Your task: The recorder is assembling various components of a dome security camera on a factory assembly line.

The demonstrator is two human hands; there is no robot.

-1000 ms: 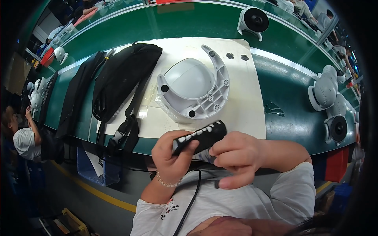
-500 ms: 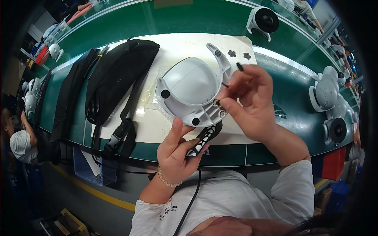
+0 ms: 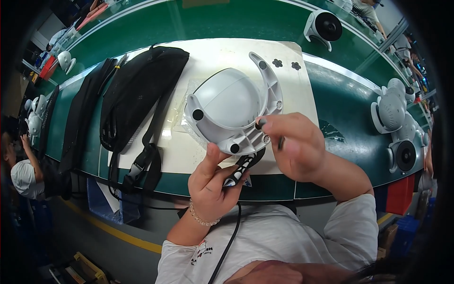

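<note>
A white rounded device [image 3: 231,97] lies tilted on the mat with its curved, ribbed stand toward me. Dark round pads [image 3: 198,115] sit on two spots of that stand. My left hand [image 3: 208,182] is closed on a black strip with white cut-outs [image 3: 242,168], its thumb up by the device's near edge. At the stand's right part, my right hand [image 3: 302,146] pinches a small black pad [image 3: 260,124] at its fingertips. Another small dark piece [image 3: 281,143], blurred, shows by its other fingers.
A black mesh-and-fabric bag [image 3: 142,90] with straps and a buckle [image 3: 136,170] lies left on the pale mat [image 3: 302,94]. Two flower-shaped dark pieces [image 3: 277,63] rest at the mat's far right. A white fan-like unit [image 3: 326,26] stands on the green belt; several more [image 3: 392,113] stand right.
My right hand has come down toward me, its fingers turning toward the stand. The unit on the far belt has shifted slightly right. My left hand has hardly moved.
</note>
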